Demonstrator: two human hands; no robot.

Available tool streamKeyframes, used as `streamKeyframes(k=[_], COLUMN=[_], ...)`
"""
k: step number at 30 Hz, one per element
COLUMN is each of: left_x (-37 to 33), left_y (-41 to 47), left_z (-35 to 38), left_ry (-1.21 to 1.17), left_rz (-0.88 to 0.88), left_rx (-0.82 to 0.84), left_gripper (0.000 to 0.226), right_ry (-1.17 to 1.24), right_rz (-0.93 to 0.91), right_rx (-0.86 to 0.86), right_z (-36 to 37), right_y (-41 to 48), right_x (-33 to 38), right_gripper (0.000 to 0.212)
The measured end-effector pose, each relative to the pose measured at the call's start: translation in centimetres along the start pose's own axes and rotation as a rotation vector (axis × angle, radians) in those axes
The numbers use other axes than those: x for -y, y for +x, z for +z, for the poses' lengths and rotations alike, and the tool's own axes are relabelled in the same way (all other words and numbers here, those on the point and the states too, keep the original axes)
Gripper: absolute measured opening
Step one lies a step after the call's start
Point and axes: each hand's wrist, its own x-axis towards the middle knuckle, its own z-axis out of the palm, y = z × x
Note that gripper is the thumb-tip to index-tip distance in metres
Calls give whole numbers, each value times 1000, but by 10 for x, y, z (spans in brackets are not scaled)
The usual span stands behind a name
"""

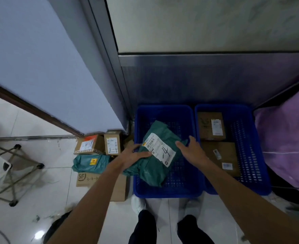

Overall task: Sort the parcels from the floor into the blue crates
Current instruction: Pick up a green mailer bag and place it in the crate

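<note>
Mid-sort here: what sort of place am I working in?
Probably a small indoor parcel-sorting corner: two blue crates stand on a tiled floor, and labelled parcels, one marked 4-4 by hand, lie beside them against the wall.

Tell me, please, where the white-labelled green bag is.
Head view, centre: the green bag is over the left crate, gripped by the left hand, right hand at its right edge.
</note>
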Motion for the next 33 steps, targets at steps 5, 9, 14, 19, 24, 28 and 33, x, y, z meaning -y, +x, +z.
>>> streamKeyframes(k=[5, 9, 14, 19, 24, 28, 33], left_x=[-14, -19, 5, 64, 128, 180, 221], left_y=[31, 65, 124, 190, 245, 281, 315], left_z=[-8, -4, 16, 45, 72, 95, 103], left_ry=[265, 324, 392, 400, 98, -202, -205], left_rz=[31, 34, 50, 88, 48, -91, -503], left_rx=[22, 16, -75, -358, -574, -760, -428], left_gripper=[56, 53, 83, 90, 86, 100, 103], right_ry=[-66, 48, 159, 228, 268, 248, 176], right_rz=[-27, 13, 167, 255, 315, 299, 291], right_rx=[85, 199, 265, 315, 272, 210, 190], right_z=[-11, -13, -2, 20, 69, 105, 129], right_y=[43, 76, 136, 169, 218, 249, 273], right_x=[-11, -34, -86, -127, -183, -224, -264], right_gripper=[98, 106, 107, 45, 43, 40, 50])
